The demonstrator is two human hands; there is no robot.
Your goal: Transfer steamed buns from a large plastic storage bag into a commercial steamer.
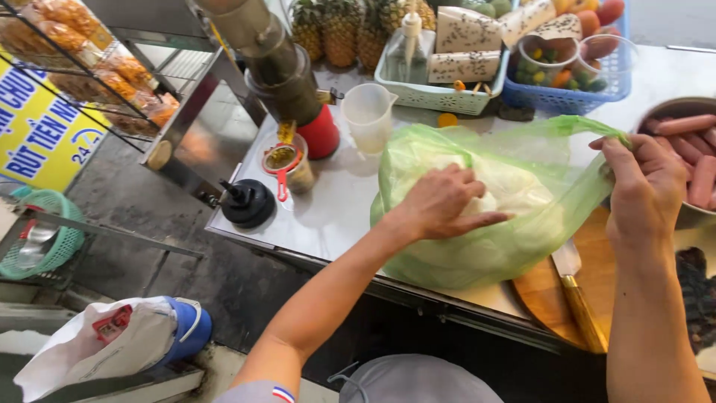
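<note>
A translucent green plastic bag (522, 246) lies on the steel counter (328, 209), holding a pale round cabbage-like thing (514, 186). My left hand (440, 203) rests on the side of the bag, pressing on what is inside. My right hand (647, 183) pinches the bag's upper right edge and holds it up. The bag partly covers a round wooden cutting board (597, 283) with a wooden-handled knife (578, 295) on it.
A metal bowl of sausages (697, 160) sits far right. Behind the bag stand a plastic measuring jug (368, 116), a juicer (287, 82) with a strainer cup, a white basket (440, 93), a blue basket of fruit cups (567, 93) and pineapples (339, 30). A blue bin with a white bag (112, 347) sits on the floor.
</note>
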